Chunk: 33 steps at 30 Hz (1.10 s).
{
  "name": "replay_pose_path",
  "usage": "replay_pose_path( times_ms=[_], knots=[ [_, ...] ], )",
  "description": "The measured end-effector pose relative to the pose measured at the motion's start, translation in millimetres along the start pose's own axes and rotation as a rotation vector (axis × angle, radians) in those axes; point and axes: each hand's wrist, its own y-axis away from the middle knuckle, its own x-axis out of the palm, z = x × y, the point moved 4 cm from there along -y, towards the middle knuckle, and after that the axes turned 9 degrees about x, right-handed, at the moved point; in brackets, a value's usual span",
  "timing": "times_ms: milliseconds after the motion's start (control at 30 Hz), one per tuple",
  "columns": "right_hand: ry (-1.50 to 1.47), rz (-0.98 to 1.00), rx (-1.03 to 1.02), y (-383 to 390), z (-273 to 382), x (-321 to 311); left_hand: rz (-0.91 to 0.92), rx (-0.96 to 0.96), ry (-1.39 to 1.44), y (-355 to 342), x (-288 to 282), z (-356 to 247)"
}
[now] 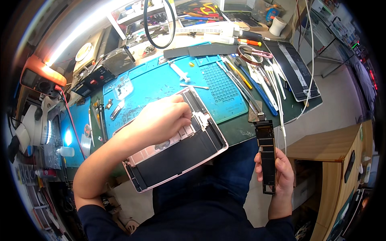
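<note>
An opened tablet (181,156) with a pink metal rim and a black battery inside lies slanted across the front edge of the bench, partly over my lap. My left hand (171,116) is above its upper part, fingers curled together. Whatever they may pinch is hidden. Off to the right, past the bench edge, my right hand (281,170) grips a long, narrow, dark circuit board (266,156) upright between thumb and fingers. A small metal connector end sticks up at the board's top.
A blue silicone work mat (161,84) carries a syringe (178,71), a cotton swab (195,86) and a clear parts tray (123,87). Tweezers and brushes (249,80) lie at right, beside another opened tablet (291,68). An orange multimeter (40,78) stands left; a wooden cabinet (329,148) is at right.
</note>
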Motion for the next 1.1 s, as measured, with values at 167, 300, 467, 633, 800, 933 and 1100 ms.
replay_pose_path(
  times_ms=[167, 300, 467, 633, 800, 933, 1100],
  knots=[
    [0.005, 0.016, -0.004, 0, 0, -3, 0.06, -0.003, -0.018, -3, 0, 0],
    [-0.008, 0.033, -0.004, -1, -1, -5, 0.067, 0.022, -0.03, -4, 0, 0],
    [-0.007, 0.011, -0.006, 1, 0, -4, 0.088, -0.038, -0.003, -6, 1, 4],
    [-0.01, 0.006, -0.009, 2, 0, -6, 0.11, -0.357, 0.262, -15, -8, 6],
    [-0.03, 0.023, -0.012, 2, 1, -5, 0.088, -0.373, 0.32, -14, -6, 14],
    [-0.029, 0.029, -0.014, 4, 1, -5, 0.112, -0.401, 0.324, -13, -7, 14],
    [-0.014, 0.031, 0.015, 7, -2, -3, -0.106, -0.184, 0.213, 4, -20, 10]
  ],
)
